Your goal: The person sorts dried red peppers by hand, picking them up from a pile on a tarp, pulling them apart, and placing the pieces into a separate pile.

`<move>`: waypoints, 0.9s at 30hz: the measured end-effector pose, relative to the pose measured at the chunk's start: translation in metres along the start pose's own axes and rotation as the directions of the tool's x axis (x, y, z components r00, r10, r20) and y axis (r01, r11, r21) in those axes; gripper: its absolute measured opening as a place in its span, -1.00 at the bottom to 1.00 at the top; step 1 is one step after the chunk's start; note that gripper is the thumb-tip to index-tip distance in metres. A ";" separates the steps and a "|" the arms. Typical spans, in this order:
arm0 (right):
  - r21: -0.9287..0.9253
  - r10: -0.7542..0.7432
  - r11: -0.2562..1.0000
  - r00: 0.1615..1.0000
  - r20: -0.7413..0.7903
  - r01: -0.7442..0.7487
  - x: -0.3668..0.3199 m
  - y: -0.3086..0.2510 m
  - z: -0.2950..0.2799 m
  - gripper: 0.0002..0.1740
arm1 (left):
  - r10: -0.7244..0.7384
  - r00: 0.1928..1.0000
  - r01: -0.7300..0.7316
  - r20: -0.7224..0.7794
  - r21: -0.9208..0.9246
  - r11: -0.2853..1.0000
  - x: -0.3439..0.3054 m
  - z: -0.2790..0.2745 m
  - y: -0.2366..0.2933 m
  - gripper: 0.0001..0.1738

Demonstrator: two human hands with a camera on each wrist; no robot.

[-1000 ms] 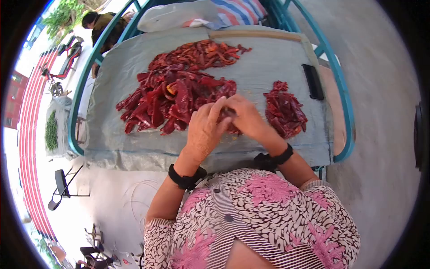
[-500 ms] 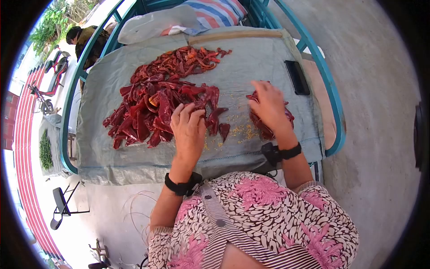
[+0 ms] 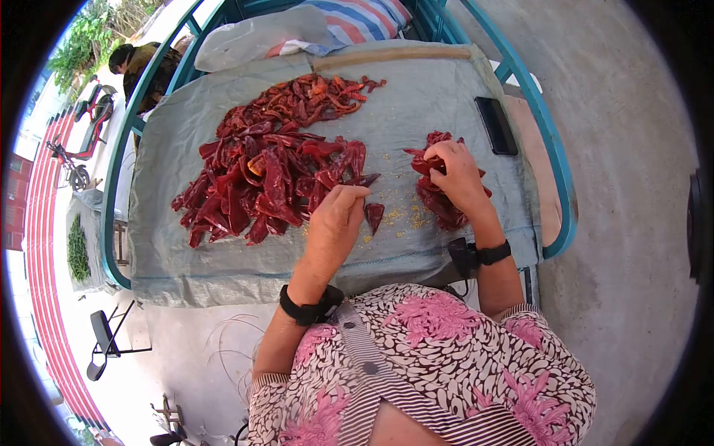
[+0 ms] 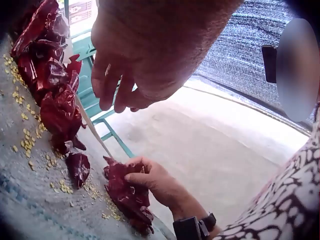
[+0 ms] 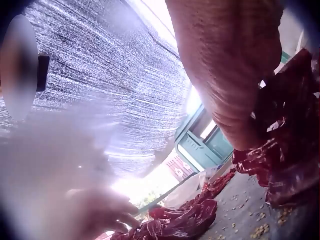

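Note:
Dark red pepper pieces form a large heap (image 3: 256,182) on the grey-green cloth (image 3: 245,279). The left hand (image 3: 335,227) hovers at its right edge, fingers loosely bent and drawn together; the left wrist view shows nothing clearly held in that hand (image 4: 150,55). The right hand (image 3: 459,180) is at a smaller pile (image 3: 440,209), fingers and thumb curled round red pieces; in the left wrist view its thumb lies over them (image 4: 127,192). One loose red piece (image 3: 374,215) lies between the piles, beside yellow seeds (image 3: 405,217). The right wrist view partly hides the fingertips.
Thinner, brighter red strips (image 3: 305,100) lie behind the large heap. A black phone (image 3: 496,126) rests at the cloth's right side. Blue-green rails (image 3: 554,163) flank the cloth, and a clear bag (image 3: 260,41) and a striped bag (image 3: 361,22) are at the back.
Since half a second ago, the left hand has shifted slightly right and its spread fingers have drawn together. The right hand's fingers have curled round pieces on the small pile, after leaving the left hand's side earlier.

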State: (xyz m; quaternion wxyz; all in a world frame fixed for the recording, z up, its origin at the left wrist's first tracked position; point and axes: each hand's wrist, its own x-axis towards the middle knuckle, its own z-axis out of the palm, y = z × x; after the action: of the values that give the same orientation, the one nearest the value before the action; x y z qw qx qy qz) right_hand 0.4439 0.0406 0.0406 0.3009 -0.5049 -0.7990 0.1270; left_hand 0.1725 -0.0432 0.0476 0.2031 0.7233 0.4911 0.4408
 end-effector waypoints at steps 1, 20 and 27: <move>0.037 -0.043 0.998 0.999 -0.004 0.043 0.003 -0.007 -0.002 -0.69 | -0.030 0.999 0.031 0.027 -0.048 0.998 0.001 0.001 0.001 -0.74; 0.519 0.018 0.848 0.985 0.174 -0.107 0.001 -0.064 0.019 -0.73 | -0.263 0.958 0.249 -0.113 -0.121 0.961 -0.006 0.001 -0.015 -0.73; 0.675 0.284 0.681 0.952 0.112 -0.283 0.011 -0.062 0.047 -0.73 | -0.239 0.918 0.210 -0.317 -0.124 0.970 0.002 -0.010 -0.008 -0.55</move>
State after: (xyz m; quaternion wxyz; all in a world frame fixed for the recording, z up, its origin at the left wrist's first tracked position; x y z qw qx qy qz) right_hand 0.3668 0.0267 0.0387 0.4428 -0.4756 -0.6075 0.4567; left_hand 0.1605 -0.0391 0.0480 0.1989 0.5687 0.5781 0.5502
